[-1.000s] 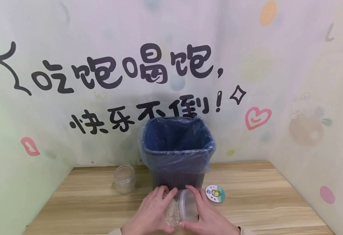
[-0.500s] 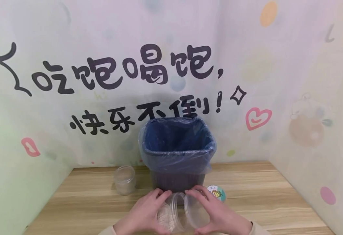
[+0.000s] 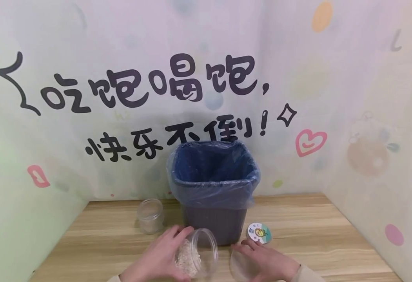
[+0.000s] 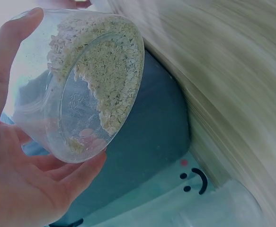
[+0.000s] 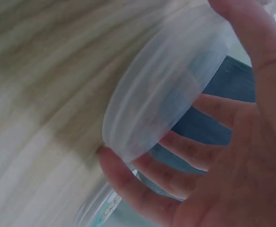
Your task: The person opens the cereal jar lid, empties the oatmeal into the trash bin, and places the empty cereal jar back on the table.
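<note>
My left hand (image 3: 160, 254) grips a clear plastic jar (image 3: 211, 250) round its side, tilted with its uncovered mouth toward the right. Pale flakes like rolled oats (image 3: 184, 258) lie inside; in the left wrist view these flakes (image 4: 114, 71) show through the jar's bottom. To the right, apart from the jar, my right hand (image 3: 267, 258) holds a translucent lid (image 3: 240, 266) by its edge. The right wrist view has this lid (image 5: 147, 94) between thumb and fingers, close above the table.
A dark bin (image 3: 213, 219) with a blue bag liner (image 3: 213, 194) stands behind the hands. To its left is another clear jar (image 3: 150, 217). A round container with a printed top (image 3: 258, 233) sits right of the bin, on the wooden table (image 3: 315, 227) before a patterned backdrop.
The lid has come off the jar. My right hand has carried it rightward and down toward the table, while my left hand has moved left with the jar.
</note>
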{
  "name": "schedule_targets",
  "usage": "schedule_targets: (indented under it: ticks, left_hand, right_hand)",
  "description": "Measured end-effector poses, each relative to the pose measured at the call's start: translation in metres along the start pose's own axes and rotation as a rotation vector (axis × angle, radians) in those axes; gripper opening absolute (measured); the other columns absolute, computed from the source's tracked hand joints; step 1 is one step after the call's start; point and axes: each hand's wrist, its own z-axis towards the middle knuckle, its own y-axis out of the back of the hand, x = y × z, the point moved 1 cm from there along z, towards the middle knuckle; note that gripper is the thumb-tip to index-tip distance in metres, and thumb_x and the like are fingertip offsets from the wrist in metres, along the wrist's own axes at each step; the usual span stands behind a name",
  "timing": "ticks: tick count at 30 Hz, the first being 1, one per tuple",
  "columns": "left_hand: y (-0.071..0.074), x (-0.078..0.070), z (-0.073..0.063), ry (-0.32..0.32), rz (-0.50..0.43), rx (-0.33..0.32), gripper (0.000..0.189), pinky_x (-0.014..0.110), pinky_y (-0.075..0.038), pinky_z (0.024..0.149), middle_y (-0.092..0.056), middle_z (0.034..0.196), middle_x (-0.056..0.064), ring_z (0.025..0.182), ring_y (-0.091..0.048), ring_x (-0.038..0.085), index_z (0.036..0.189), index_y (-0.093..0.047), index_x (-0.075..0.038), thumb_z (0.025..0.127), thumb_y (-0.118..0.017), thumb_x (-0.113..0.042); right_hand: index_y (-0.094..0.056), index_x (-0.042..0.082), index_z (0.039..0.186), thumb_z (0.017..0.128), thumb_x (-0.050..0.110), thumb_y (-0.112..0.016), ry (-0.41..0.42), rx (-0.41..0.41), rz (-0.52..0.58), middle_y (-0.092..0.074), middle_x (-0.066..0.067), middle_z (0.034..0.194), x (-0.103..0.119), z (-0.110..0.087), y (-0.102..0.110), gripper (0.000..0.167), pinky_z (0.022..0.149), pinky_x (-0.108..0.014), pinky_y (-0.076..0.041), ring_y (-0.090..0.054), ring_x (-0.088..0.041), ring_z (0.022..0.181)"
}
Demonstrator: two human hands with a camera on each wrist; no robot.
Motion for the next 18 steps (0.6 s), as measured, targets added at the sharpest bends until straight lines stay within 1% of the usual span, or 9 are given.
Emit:
schedule_targets:
  ticks: [2,4,6,9,11,13,14,16,18]
  left_hand:
    - [0.001,0.002,-0.002,0.016,-0.016,-0.002,0.106,0.038,-0.052,0.074,-0.054,0.110,0.005,0.094,-0.057,0.022,0.133,-0.051,-0.006,0.051,-0.085,-0.062]
    - [0.002,0.005,-0.004,0.030,-0.030,-0.006,0.105,0.038,-0.053,0.075,-0.054,0.111,0.005,0.095,-0.056,0.022,0.133,-0.051,-0.005,0.051,-0.085,-0.062]
    - [0.002,0.008,-0.007,0.041,-0.042,-0.020,0.105,0.038,-0.053,0.076,-0.054,0.111,0.004,0.096,-0.056,0.020,0.132,-0.051,-0.004,0.050,-0.087,-0.060]
    - [0.005,0.012,-0.011,0.073,-0.050,-0.038,0.105,0.039,-0.053,0.077,-0.053,0.111,0.003,0.095,-0.056,0.020,0.131,-0.052,-0.004,0.049,-0.089,-0.056]
    - [0.007,0.015,-0.015,0.101,-0.060,-0.044,0.105,0.040,-0.053,0.077,-0.053,0.112,0.004,0.095,-0.057,0.021,0.131,-0.051,-0.004,0.048,-0.090,-0.055]
    - [0.009,0.017,-0.019,0.130,-0.075,-0.044,0.105,0.043,-0.053,0.077,-0.054,0.114,0.007,0.096,-0.058,0.025,0.131,-0.051,-0.004,0.049,-0.089,-0.056]
    - [0.010,0.019,-0.022,0.141,-0.082,-0.045,0.106,0.044,-0.053,0.077,-0.054,0.116,0.009,0.097,-0.058,0.027,0.132,-0.051,-0.004,0.049,-0.090,-0.056]
    - [0.012,0.022,-0.026,0.161,-0.093,-0.051,0.106,0.046,-0.053,0.077,-0.055,0.117,0.011,0.098,-0.058,0.028,0.132,-0.050,-0.004,0.049,-0.089,-0.056]
    - [0.014,0.024,-0.030,0.183,-0.104,-0.054,0.105,0.047,-0.052,0.078,-0.055,0.118,0.011,0.100,-0.058,0.029,0.132,-0.050,-0.004,0.049,-0.090,-0.054]
  right_hand:
    - [-0.043,0.007,0.143,0.074,0.058,-0.074,-0.030,0.015,-0.017,-0.048,-0.014,0.126,-0.001,0.000,-0.002,0.091,0.078,-0.040,-0.053,-0.053,-0.026,0.109]
    - [-0.042,0.009,0.144,0.073,0.055,-0.076,-0.080,0.045,0.004,-0.046,-0.017,0.130,-0.001,0.000,-0.002,0.091,0.078,-0.043,-0.053,-0.051,-0.032,0.114]
    - [-0.042,0.011,0.144,0.073,0.054,-0.077,-0.116,0.075,0.048,-0.043,-0.021,0.133,-0.002,-0.001,0.000,0.090,0.078,-0.046,-0.053,-0.049,-0.039,0.115]
    - [-0.041,0.012,0.144,0.077,0.050,-0.076,-0.123,0.093,0.130,-0.039,-0.027,0.135,-0.004,-0.006,0.008,0.085,0.081,-0.045,-0.052,-0.048,-0.044,0.116]
    - [-0.042,0.008,0.142,0.081,0.045,-0.074,-0.098,0.086,0.197,-0.039,-0.029,0.134,-0.008,-0.008,0.015,0.078,0.081,-0.042,-0.051,-0.048,-0.040,0.116]
    - [-0.045,0.003,0.139,0.085,0.039,-0.072,-0.071,0.061,0.246,-0.042,-0.029,0.132,-0.014,-0.011,0.025,0.070,0.080,-0.037,-0.052,-0.049,-0.035,0.115]
    - [-0.048,0.001,0.136,0.086,0.036,-0.071,-0.058,0.034,0.259,-0.045,-0.028,0.130,-0.018,-0.012,0.030,0.065,0.078,-0.036,-0.052,-0.050,-0.033,0.114]
    - [-0.053,-0.003,0.130,0.088,0.030,-0.070,-0.059,-0.017,0.273,-0.050,-0.025,0.125,-0.025,-0.012,0.044,0.056,0.074,-0.034,-0.053,-0.053,-0.031,0.110]
    - [-0.057,-0.003,0.124,0.089,0.027,-0.068,-0.086,-0.070,0.255,-0.054,-0.022,0.122,-0.034,-0.011,0.059,0.048,0.072,-0.034,-0.055,-0.055,-0.031,0.107]
